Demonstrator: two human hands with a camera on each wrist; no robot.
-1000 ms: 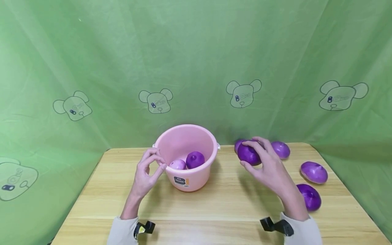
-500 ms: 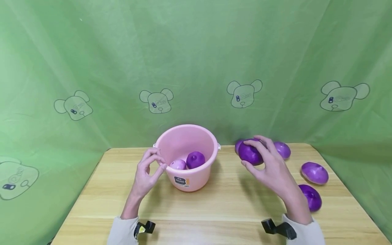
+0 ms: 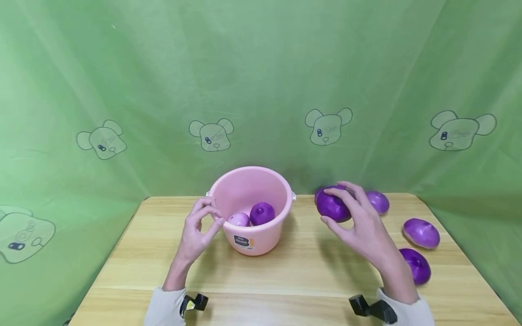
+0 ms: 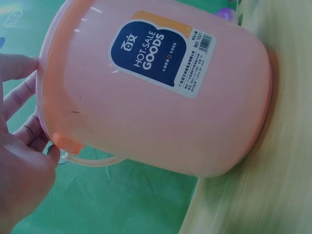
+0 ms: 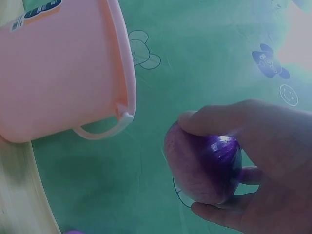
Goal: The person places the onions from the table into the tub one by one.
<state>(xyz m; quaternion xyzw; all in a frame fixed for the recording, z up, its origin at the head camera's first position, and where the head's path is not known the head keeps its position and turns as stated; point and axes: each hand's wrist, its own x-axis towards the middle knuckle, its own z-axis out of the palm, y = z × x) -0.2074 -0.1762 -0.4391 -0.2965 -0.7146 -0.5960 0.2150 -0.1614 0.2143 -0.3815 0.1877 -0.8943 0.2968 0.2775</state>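
Note:
A pink bucket (image 3: 263, 240) stands upright on the table, with a pale purple onion (image 3: 239, 220) and a dark purple onion (image 3: 262, 213) inside. My left hand (image 3: 197, 231) pinches its near left rim between thumb and fingers; in the left wrist view, the fingertips (image 4: 29, 129) lie at the rim's edge. To the right of the bucket, my right hand (image 3: 364, 231) grips another dark purple onion (image 3: 332, 208), held above the table with thumb and fingers on opposite sides. The right wrist view shows this onion (image 5: 195, 165) apart from the bucket (image 5: 63, 73).
Several more purple onions lie right of the bucket: one (image 3: 319, 194) partly behind the held onion, one (image 3: 378, 202) at the back, one (image 3: 422, 233) near the right edge, and one (image 3: 417, 267) beside my right wrist. A green curtain (image 3: 261, 81) hangs behind the wooden table (image 3: 281, 283).
The head view has shifted slightly, moving the whole scene a little right in the picture. Both hands keep their holds, and the onion stays at about the same spot above the table.

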